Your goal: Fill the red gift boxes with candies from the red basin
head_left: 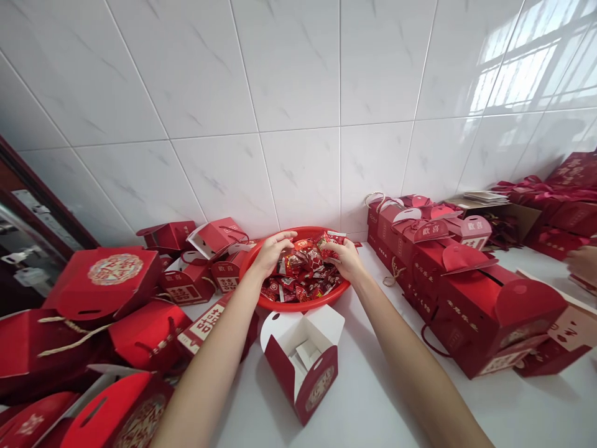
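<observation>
A red plastic basket (298, 306) full of red-wrapped candies (303, 267) stands against the wall. Over its left side is my left hand (276, 250), with fingers curved and apart and nothing seen between them. At the basket's right side my right hand (344, 256) grips a red candy packet (326, 244) between thumb and fingers. Nearer to me, between my forearms, an open red box (305, 367) with a white inside stands on the white table (359, 398); white flaps or pieces show at its bottom.
Many red gift boxes (114, 280) crowd the left side, some with cord handles. A row of closed red boxes (485, 305) stands at the right. Beyond it are a carton (513, 214) and more boxes. Another person's hand (583, 264) shows at the right edge.
</observation>
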Demonstrator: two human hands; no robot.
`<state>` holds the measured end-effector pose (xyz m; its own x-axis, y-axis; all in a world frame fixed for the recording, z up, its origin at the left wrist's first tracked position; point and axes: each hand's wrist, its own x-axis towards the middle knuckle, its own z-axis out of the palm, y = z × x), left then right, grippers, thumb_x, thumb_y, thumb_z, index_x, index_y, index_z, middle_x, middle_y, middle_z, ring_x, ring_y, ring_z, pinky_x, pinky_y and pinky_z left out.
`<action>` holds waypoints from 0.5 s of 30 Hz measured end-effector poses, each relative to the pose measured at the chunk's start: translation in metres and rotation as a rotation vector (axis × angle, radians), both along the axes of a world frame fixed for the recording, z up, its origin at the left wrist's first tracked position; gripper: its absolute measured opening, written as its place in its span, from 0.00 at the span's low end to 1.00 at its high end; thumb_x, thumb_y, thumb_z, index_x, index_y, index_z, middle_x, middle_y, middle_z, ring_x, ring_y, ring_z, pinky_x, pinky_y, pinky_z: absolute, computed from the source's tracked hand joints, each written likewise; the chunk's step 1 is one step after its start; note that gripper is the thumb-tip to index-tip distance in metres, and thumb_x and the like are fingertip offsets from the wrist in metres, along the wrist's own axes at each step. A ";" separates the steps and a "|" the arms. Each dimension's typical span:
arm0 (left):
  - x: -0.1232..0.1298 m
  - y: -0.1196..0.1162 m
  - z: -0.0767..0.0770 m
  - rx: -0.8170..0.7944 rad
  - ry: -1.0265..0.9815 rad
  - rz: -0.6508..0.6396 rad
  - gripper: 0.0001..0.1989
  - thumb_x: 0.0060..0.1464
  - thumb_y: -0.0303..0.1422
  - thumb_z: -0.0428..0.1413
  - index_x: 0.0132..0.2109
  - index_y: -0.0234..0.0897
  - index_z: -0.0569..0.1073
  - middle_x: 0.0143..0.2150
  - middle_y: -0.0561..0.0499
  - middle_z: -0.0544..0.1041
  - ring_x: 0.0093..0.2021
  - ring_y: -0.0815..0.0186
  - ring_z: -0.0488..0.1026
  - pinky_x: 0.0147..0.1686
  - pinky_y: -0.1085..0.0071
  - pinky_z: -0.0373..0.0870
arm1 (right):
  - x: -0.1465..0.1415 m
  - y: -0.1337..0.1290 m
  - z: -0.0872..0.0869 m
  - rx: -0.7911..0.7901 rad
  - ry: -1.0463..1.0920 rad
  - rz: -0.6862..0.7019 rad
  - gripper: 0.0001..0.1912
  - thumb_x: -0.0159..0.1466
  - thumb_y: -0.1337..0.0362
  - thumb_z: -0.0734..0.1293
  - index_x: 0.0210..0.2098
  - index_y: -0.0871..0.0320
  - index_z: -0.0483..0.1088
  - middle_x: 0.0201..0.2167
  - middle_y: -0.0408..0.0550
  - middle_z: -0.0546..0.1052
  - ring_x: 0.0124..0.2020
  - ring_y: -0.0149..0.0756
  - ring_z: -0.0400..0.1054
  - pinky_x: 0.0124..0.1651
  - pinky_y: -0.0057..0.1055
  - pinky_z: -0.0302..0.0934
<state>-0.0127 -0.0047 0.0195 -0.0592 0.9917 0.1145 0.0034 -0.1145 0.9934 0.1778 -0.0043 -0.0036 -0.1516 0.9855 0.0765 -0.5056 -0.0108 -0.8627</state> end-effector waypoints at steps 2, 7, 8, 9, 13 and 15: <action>-0.001 -0.008 -0.001 -0.001 -0.046 0.009 0.18 0.33 0.32 0.63 0.37 0.37 0.80 0.29 0.56 0.77 0.28 0.70 0.70 0.34 0.72 0.68 | 0.001 -0.002 0.001 -0.004 -0.028 -0.001 0.13 0.40 0.68 0.74 0.26 0.58 0.71 0.25 0.41 0.77 0.28 0.31 0.71 0.31 0.28 0.66; -0.003 -0.021 -0.005 0.021 -0.205 0.040 0.13 0.30 0.32 0.67 0.31 0.36 0.81 0.33 0.51 0.80 0.33 0.67 0.74 0.38 0.71 0.71 | 0.001 -0.004 0.001 0.061 -0.042 0.085 0.15 0.39 0.69 0.76 0.28 0.59 0.74 0.27 0.43 0.79 0.30 0.33 0.72 0.34 0.28 0.65; -0.002 -0.022 -0.005 0.018 -0.223 0.040 0.13 0.30 0.32 0.67 0.29 0.35 0.81 0.33 0.50 0.81 0.34 0.67 0.74 0.39 0.71 0.71 | 0.001 -0.004 0.000 0.080 -0.036 0.107 0.15 0.39 0.70 0.76 0.28 0.59 0.74 0.27 0.43 0.79 0.30 0.33 0.71 0.35 0.29 0.66; -0.002 -0.023 -0.005 0.012 -0.234 0.037 0.12 0.29 0.32 0.68 0.28 0.35 0.82 0.34 0.49 0.82 0.35 0.66 0.75 0.39 0.70 0.72 | 0.001 -0.004 0.000 0.089 -0.033 0.121 0.14 0.39 0.70 0.76 0.27 0.59 0.74 0.26 0.43 0.79 0.30 0.33 0.71 0.35 0.29 0.66; 0.000 -0.026 -0.003 0.005 -0.233 -0.010 0.14 0.27 0.32 0.70 0.28 0.36 0.83 0.34 0.47 0.83 0.37 0.63 0.76 0.43 0.67 0.73 | 0.001 -0.005 -0.001 0.072 -0.059 0.173 0.13 0.39 0.69 0.77 0.25 0.59 0.74 0.25 0.43 0.78 0.28 0.33 0.70 0.32 0.28 0.65; 0.001 -0.027 -0.003 0.015 -0.216 -0.026 0.16 0.25 0.32 0.71 0.29 0.36 0.83 0.35 0.47 0.83 0.39 0.61 0.76 0.45 0.66 0.72 | 0.002 -0.007 0.000 0.092 -0.061 0.206 0.14 0.40 0.69 0.77 0.26 0.58 0.73 0.25 0.43 0.78 0.28 0.33 0.70 0.33 0.30 0.66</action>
